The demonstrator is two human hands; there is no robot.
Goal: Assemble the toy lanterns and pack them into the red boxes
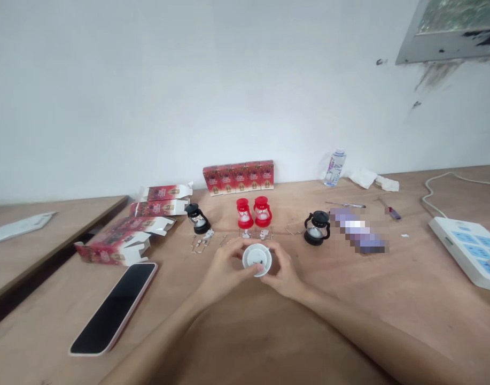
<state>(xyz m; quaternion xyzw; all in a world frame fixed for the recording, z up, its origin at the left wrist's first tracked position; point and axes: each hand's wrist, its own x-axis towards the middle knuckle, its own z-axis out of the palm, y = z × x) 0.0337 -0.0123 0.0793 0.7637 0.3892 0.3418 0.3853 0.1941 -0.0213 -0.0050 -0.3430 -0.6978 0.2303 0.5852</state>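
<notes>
My left hand (224, 267) and my right hand (282, 272) both grip a small white round lantern part (256, 259) just above the wooden table (349, 299), its underside turned toward me. Just beyond it stand two red mini lanterns (245, 213) (263, 211) side by side. A black mini lantern (197, 218) leans at the left and another black one (317, 228) stands at the right. Thin wire handles (200, 243) and small bits lie in front of the lanterns.
A phone (114, 307) lies face up at the left. Opened red boxes (120, 240) lie beyond it; a row of closed red boxes (239, 178) stands by the wall. A water bottle (335, 168), crumpled tissue (373, 179), a screwdriver (391, 210) and a white power strip (469, 248) are at the right.
</notes>
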